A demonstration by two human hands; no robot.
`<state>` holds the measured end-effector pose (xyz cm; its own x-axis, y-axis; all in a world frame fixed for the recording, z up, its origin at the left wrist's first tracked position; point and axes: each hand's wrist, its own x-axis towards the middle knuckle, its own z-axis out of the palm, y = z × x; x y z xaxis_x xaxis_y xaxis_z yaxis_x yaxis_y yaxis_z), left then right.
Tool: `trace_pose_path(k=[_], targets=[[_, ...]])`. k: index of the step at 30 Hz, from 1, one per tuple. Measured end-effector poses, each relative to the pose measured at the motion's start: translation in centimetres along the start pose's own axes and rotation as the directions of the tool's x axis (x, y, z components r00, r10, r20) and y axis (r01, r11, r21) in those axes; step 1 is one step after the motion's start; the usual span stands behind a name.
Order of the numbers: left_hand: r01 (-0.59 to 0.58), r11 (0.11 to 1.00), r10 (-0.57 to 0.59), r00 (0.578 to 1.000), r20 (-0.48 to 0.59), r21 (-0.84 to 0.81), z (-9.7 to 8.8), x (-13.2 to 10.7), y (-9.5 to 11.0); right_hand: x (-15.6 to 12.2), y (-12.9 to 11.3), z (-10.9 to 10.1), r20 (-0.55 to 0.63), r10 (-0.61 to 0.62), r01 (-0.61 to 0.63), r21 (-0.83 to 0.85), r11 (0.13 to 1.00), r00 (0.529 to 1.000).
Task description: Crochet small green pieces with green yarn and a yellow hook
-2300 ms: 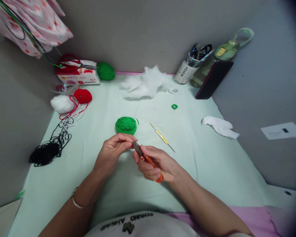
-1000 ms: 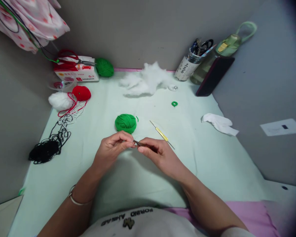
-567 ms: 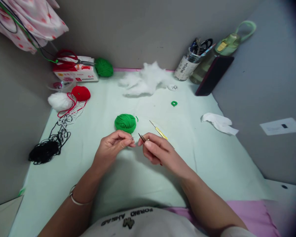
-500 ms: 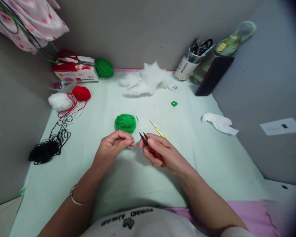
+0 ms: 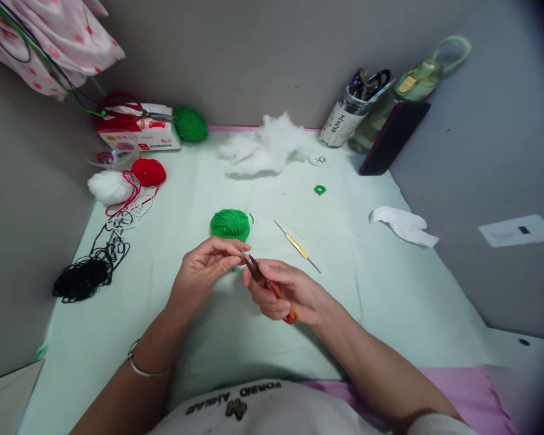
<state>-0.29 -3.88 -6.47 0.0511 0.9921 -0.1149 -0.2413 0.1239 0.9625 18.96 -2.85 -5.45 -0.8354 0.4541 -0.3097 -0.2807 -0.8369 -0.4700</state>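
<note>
My left hand (image 5: 208, 266) is closed in a pinch on something small, greyish and mostly hidden by the fingertips. My right hand (image 5: 283, 289) grips orange-handled thread snips (image 5: 272, 289), whose dark blades point up and left, right at the left fingertips. Just beyond the left hand lies a ball of green yarn (image 5: 229, 225), with a short green yarn piece beside it. A crochet hook with a yellow handle (image 5: 296, 245) rests on the table behind the right hand. Farther back is a small green crocheted ring (image 5: 320, 190).
White stuffing (image 5: 272, 148) lies at the back. Red yarn (image 5: 148, 173), white yarn (image 5: 111, 186) and tangled black yarn (image 5: 82, 279) sit on the left, near a box (image 5: 140, 136) with red scissors on top. A pen cup (image 5: 343, 124), phone (image 5: 393, 139), bottle (image 5: 367, 130) and tissue (image 5: 403, 226) stand or lie right.
My right hand has moved left and slightly down with the snips, bringing their blades to the left fingertips. The blades look closer together, and more of the crochet hook shows.
</note>
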Motion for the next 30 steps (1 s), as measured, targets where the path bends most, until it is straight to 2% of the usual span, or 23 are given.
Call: trace_pose_path(k=[16, 24, 27, 30], targets=[[-0.022, 0.997, 0.020, 0.999, 0.025, 0.071, 0.32, -0.09, 0.24, 0.00, 0.08, -0.34, 0.047, 0.050, -0.052, 0.054, 0.997, 0.998], [-0.042, 0.994, 0.041, 0.999, 0.011, 0.102, 0.26, -0.02, 0.25, -0.08, -0.06, -0.25, 0.020, 0.076, -0.077, 0.025, 0.997, 0.997], [-0.050, 0.992, 0.051, 0.999, 0.000, 0.112, 0.34, -0.06, 0.29, -0.23, -0.10, -0.07, -0.006, 0.064, -0.064, -0.044, 0.997, 0.998], [-0.037, 0.990, 0.042, 0.998, -0.036, 0.140, 0.32, -0.15, 0.26, -0.65, -0.31, 0.59, -0.129, -0.062, 0.021, -0.292, 0.956, 0.990]])
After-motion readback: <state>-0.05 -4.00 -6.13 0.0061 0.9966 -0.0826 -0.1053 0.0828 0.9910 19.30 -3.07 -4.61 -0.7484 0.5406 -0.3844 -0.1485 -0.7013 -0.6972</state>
